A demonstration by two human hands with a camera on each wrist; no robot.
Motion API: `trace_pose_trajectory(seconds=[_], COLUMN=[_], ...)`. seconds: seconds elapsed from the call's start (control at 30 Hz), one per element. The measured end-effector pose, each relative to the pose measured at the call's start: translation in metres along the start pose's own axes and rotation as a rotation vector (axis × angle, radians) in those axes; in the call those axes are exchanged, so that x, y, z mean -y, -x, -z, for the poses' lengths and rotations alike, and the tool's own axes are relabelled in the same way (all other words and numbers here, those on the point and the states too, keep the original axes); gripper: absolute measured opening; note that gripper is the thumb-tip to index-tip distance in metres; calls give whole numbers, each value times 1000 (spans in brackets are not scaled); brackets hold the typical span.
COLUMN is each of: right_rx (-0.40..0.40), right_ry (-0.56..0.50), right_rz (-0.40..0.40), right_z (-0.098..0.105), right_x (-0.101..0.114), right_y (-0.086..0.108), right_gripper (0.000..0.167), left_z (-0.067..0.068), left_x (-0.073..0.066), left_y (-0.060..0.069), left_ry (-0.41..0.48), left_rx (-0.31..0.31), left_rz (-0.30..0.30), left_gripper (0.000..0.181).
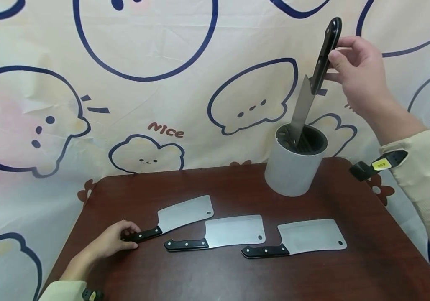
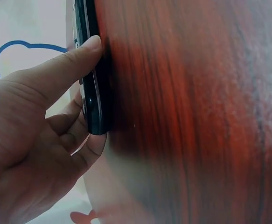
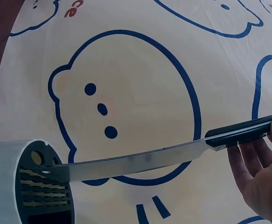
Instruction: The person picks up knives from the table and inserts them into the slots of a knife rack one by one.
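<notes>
At the back right, my right hand [image 1: 365, 75] holds a knife [image 1: 300, 110] by its black riveted handle, thumb on one side and fingers on the other. The blade slants down, its lower end inside the mouth of a white round knife block [image 1: 292, 175]. Slots and a round hole show in the block's dark insert in the right wrist view. My left hand [image 1: 113, 240] pinches the handle end of the leftmost cleaver [image 1: 186, 213], which lies on the table. In the left wrist view the thumb presses that black handle [image 2: 91, 88] from one side, fingers on the other.
A middle cleaver [image 1: 235, 231] and a right cleaver [image 1: 313, 236] lie in a row on the dark wooden table [image 1: 207, 276], handles to the left. Behind the table hangs a cloth [image 1: 185, 100] with cartoon outlines. The block stands near the table's back right corner.
</notes>
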State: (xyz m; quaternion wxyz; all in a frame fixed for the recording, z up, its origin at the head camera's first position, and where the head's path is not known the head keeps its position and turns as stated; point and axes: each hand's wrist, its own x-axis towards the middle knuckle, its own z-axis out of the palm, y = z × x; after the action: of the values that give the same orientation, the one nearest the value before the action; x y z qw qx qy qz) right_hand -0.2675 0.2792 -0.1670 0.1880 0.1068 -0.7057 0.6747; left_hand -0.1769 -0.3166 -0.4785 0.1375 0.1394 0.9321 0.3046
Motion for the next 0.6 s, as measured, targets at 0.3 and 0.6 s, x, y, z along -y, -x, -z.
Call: trace_pose_trajectory(seconds=[0.3,0.6], right_rx=[14,4], right_ry=[-18,0], right_rz=[24,32], right_z=[-3,1], right_x=[0,-2], right_y=[1,2], right_gripper=[32,32], left_z=[0,1], left_x=[0,-1], left_y=[0,-3], left_ry=[-6,-21], left_rx=[-9,-31], left_rz=[3,14], left_gripper=[29,24])
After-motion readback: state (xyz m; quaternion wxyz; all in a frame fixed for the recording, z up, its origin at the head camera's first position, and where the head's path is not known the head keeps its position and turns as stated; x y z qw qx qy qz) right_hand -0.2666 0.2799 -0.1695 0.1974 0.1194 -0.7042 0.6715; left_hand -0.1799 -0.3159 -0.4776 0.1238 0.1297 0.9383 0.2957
